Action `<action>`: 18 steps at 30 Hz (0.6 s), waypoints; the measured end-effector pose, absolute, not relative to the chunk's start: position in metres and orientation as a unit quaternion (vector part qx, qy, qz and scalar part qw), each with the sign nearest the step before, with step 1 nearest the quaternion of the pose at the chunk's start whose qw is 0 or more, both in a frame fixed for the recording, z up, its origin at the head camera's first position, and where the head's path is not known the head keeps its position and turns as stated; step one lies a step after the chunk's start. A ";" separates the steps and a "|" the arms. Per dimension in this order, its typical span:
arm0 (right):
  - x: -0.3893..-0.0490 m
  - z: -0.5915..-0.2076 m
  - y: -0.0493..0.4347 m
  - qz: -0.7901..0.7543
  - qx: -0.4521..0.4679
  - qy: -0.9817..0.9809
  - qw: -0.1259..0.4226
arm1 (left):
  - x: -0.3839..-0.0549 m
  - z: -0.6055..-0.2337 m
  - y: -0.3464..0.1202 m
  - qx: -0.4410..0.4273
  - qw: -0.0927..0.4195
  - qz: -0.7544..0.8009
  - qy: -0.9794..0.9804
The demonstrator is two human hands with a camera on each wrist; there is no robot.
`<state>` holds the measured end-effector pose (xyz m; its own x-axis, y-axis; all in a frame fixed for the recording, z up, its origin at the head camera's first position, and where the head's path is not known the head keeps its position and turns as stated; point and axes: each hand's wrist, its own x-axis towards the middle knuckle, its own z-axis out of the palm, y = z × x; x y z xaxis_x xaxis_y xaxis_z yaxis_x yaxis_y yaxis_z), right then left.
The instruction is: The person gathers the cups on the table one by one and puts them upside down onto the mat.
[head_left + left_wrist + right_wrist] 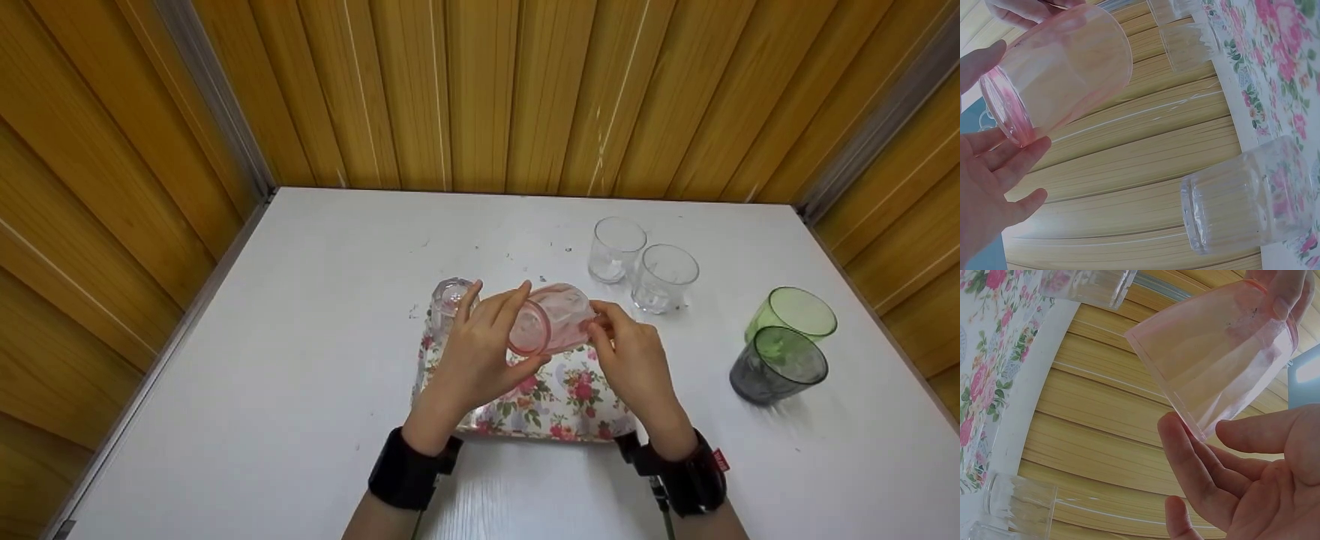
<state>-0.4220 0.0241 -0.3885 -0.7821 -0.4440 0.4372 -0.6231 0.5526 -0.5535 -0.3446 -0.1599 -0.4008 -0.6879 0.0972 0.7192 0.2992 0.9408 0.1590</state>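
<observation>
A pink-tinted clear glass (564, 311) is held tilted above a floral tray (555, 405). My left hand (480, 341) grips it near the thick base, thumb and fingers on opposite sides, as the left wrist view shows. At the rim, the right hand (637, 360) pinches the glass between thumb and fingers. Upside down on the tray's back left corner, beside the left hand, stands a clear glass (1235, 197), partly hidden in the head view by the fingers.
Two clear glasses, a nearer one (664, 277) and a farther one (616, 251), stand upright behind the right hand. To the right, a green glass (795, 311) stands close to a dark grey glass (776, 367). Wood-patterned panels (480, 97) enclose the white table (247, 360).
</observation>
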 end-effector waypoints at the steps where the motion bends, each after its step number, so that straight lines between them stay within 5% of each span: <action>1: -0.422 -0.389 0.024 0.360 0.306 -0.872 0.124 | -0.345 -0.401 -0.160 -0.109 0.380 -0.132 -0.909; 18: -0.422 -0.390 0.023 0.347 0.303 -0.880 0.114 | -0.344 -0.401 -0.159 -0.113 0.385 -0.124 -0.908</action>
